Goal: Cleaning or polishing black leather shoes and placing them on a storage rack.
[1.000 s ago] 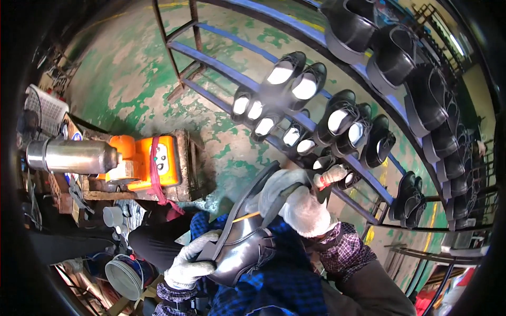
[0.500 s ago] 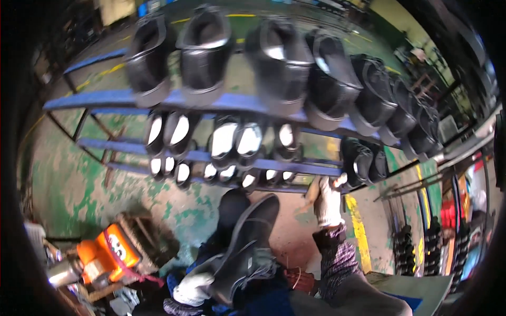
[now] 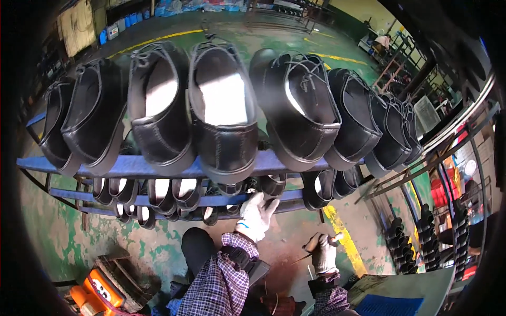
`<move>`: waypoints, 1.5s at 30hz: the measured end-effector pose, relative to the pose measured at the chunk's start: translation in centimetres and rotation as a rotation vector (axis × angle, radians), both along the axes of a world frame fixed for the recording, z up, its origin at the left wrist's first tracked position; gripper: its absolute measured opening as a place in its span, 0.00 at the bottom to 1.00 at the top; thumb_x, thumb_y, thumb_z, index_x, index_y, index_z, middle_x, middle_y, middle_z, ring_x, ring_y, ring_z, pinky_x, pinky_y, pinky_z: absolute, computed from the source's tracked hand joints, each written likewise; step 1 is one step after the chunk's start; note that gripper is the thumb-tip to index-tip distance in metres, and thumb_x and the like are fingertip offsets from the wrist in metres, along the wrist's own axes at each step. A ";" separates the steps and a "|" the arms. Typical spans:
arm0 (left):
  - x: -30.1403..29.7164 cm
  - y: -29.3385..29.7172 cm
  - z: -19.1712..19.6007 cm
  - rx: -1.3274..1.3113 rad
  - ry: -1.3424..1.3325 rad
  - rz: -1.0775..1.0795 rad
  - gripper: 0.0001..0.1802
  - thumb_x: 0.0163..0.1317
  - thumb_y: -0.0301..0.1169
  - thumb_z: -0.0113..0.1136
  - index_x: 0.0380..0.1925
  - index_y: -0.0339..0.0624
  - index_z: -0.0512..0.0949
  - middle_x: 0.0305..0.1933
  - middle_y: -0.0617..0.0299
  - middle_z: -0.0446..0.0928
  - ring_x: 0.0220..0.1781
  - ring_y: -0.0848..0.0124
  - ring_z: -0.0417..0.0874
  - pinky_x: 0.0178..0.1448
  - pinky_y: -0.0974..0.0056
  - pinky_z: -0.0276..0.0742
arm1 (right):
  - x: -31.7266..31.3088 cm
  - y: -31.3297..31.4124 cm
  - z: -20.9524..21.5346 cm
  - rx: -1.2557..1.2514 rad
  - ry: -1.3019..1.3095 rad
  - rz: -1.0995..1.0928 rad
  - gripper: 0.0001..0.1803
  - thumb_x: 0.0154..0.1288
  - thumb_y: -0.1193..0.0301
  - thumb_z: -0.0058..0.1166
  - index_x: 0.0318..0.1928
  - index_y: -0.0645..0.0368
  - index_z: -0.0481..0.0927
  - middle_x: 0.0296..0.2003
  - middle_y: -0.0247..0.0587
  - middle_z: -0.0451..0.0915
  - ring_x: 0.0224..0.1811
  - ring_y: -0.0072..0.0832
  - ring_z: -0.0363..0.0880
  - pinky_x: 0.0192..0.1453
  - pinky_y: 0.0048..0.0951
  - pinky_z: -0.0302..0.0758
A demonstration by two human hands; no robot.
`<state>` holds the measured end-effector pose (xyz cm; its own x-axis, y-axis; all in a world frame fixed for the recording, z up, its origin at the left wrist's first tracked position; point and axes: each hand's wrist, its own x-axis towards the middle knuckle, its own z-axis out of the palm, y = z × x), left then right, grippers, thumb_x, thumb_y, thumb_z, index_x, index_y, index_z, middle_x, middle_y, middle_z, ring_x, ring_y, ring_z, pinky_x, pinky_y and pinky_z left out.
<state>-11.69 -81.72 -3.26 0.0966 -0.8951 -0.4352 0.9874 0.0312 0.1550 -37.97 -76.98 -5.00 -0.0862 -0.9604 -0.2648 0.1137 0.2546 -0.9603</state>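
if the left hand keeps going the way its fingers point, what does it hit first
Probably the blue rack rail right at the left hand's fingertips, then the black shoes hung on it. Depth is unclear.

Site was a shoe factory floor or footwear workshop. Blue metal racks [image 3: 158, 167] held rows of unfinished black leather shoes [image 3: 224, 113] across 10 to 2 o'clock, with more loaded racks [image 3: 408, 247] at 4 o'clock. The floor was worn green-painted concrete [image 3: 63, 237] with yellow lane lines [image 3: 342, 239], and an orange machine [image 3: 97, 292] sat at 7 o'clock.
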 end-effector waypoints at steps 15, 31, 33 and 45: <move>8.3 1.4 4.8 0.381 -2.221 -0.325 0.16 0.61 0.39 0.55 0.41 0.40 0.79 0.38 0.40 0.81 0.43 0.44 0.82 0.50 0.47 0.77 | 9.7 -8.8 9.0 -0.297 0.730 0.254 0.28 0.68 0.62 0.54 0.65 0.62 0.69 0.50 0.53 0.80 0.51 0.35 0.81 0.56 0.29 0.74; 7.0 12.7 5.0 0.073 -2.147 -0.181 0.30 0.60 0.30 0.59 0.64 0.43 0.68 0.38 0.53 0.84 0.38 0.54 0.85 0.42 0.55 0.82 | 6.5 -11.1 9.5 -0.453 1.419 0.275 0.19 0.63 0.54 0.55 0.30 0.56 0.86 0.46 0.59 0.81 0.36 0.48 0.84 0.43 0.41 0.79; 7.4 14.2 4.1 -0.022 -2.136 -0.232 0.23 0.59 0.29 0.59 0.57 0.44 0.74 0.36 0.54 0.83 0.36 0.54 0.85 0.40 0.55 0.81 | 2.6 -11.6 7.3 -0.452 1.408 0.436 0.21 0.63 0.54 0.56 0.25 0.59 0.82 0.30 0.57 0.82 0.30 0.50 0.81 0.35 0.44 0.77; 3.9 30.6 8.8 -0.156 -0.134 -0.557 0.25 0.67 0.38 0.56 0.60 0.38 0.70 0.64 0.48 0.70 0.64 0.58 0.72 0.69 0.53 0.67 | 15.0 14.7 20.9 -0.695 0.620 0.903 0.07 0.59 0.65 0.64 0.37 0.51 0.84 0.28 0.45 0.82 0.24 0.39 0.82 0.27 0.33 0.79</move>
